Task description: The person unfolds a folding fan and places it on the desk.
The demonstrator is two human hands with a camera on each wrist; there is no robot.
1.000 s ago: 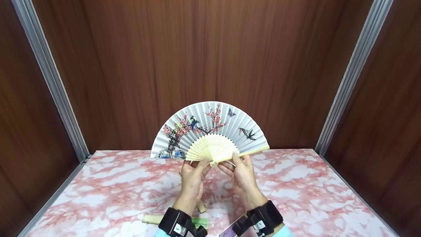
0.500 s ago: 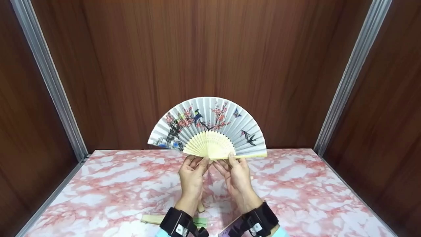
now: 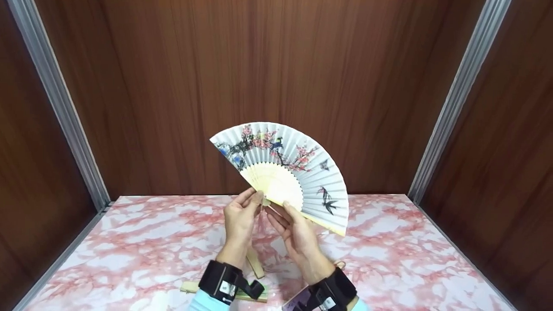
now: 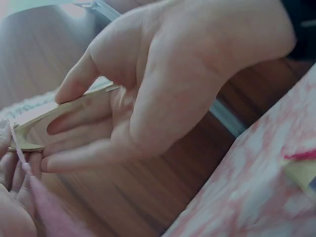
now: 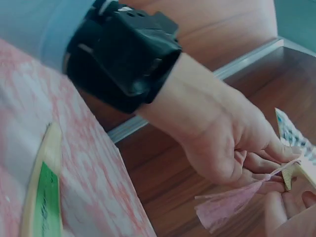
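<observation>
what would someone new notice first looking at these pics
The eye lands first on the open pale folding fan painted with pink blossoms and birds, held up and tilted at the centre, in front of the dark wood-grain back wall. Next come the left hand and right hand, both pinching its pale wooden ribs near the pivot. Below them lies the pink and white marbled tabletop, with a closed pale wooden fan with a green band at its near edge.
</observation>
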